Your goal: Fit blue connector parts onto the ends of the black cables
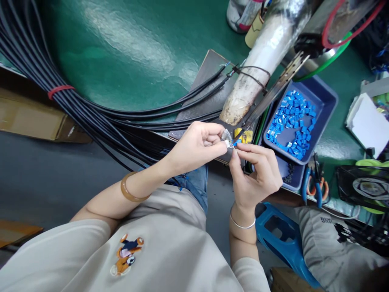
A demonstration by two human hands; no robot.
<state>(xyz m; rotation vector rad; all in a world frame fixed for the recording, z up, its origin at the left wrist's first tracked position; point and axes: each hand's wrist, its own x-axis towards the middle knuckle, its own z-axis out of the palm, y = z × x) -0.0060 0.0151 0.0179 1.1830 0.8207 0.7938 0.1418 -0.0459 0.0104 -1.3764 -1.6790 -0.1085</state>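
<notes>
My left hand [205, 142] is closed, thumb and index finger pinching a small white piece [227, 143] with frayed greyish material by the fingertips. Opposite it, my right hand [255, 170] pinches a thin light wire [233, 147] between thumb and index finger. Both sets of fingertips nearly meet. The dark tip of a soldering iron [258, 109], with a perforated metal shank, points down between them. A small blue connector [236, 142] shows beside the tip, and a yellow pad [244, 136] lies just behind. Fine detail at the fingertips is too small to make out.
A bundle of black cables [100, 115] crosses the green table [136, 44] at left. Overhead slants a wrapped tube [258, 73]. On the right are a bin [326, 105] of blue connectors, pliers [318, 188], a blue stool [282, 235] and another person's grey-clad leg [322, 239].
</notes>
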